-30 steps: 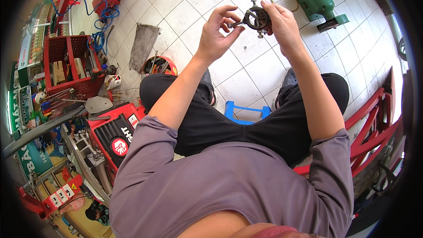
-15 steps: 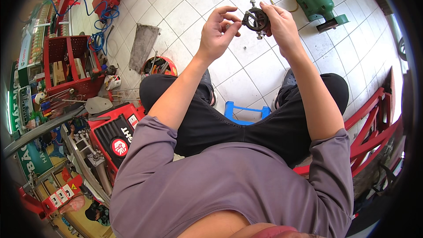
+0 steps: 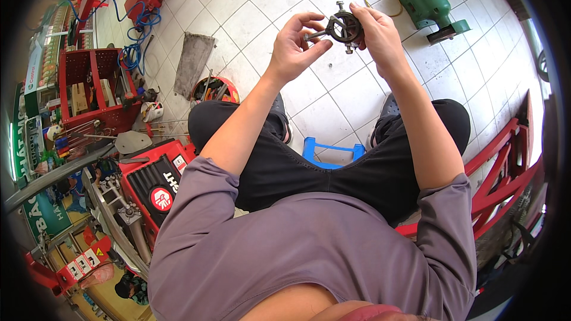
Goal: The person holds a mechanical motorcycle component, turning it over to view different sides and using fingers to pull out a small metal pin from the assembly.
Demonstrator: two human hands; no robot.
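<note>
Up in front of me, my right hand [image 3: 382,38] grips a dark round metal ring with bolts through its rim [image 3: 346,28] by its right side. Bolts stick out at its top and bottom, and a long bolt [image 3: 317,35] reaches out from its left side. Around that long bolt, my left hand [image 3: 292,44] has its thumb and fingers apart. The bolt's outer end lies beside the curled fingers; whether they touch it is hard to see. Part of the ring is hidden behind my right fingers.
A green bench grinder [image 3: 429,3] lies on the tiled floor [image 3: 324,92] at the far right. Between my feet is a blue plastic stool [image 3: 333,153]. A red tool bucket [image 3: 229,87], a red-and-black case [image 3: 151,184] and a red rack [image 3: 89,104] are on the left; red metal framing [image 3: 499,172] is right.
My left thumb and fingers have spread apart, and the long bolt now shows between them. The ring and my right hand have barely moved.
</note>
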